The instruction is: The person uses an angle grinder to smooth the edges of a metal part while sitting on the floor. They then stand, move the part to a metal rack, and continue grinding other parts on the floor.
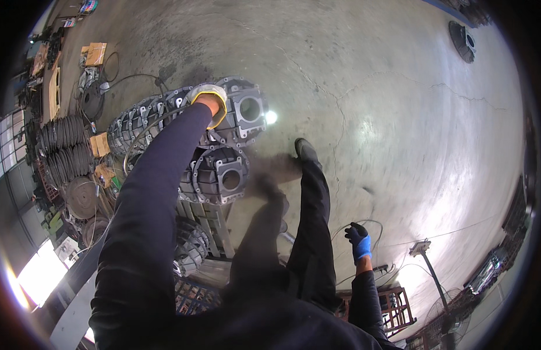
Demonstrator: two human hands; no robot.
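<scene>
My left hand (pixel 210 100), in a whitish glove with a yellow-edged cuff, reaches over a row of grey cast metal housings (pixel 145 119). It lies at the end housing (pixel 240 111), which has a large round opening. The glove's cuff faces up and hides the fingers, so their grip does not show. A bright spot of light (pixel 271 117) shines beside that housing's rim. Closer to my legs stands a second row with a similar housing (pixel 221 175). Out to my right side hangs my right hand (pixel 359 240), in a blue and black glove, fingers loosely bent and apart, nothing visible in them.
Coiled wire or hose (pixel 63 146) and cardboard pieces (pixel 96 53) lie at the left. A cable (pixel 372 221) loops over the floor near my right hand. A stand (pixel 428 256) rises at the lower right. Another housing (pixel 461 42) sits far right on the cracked concrete floor (pixel 387 116).
</scene>
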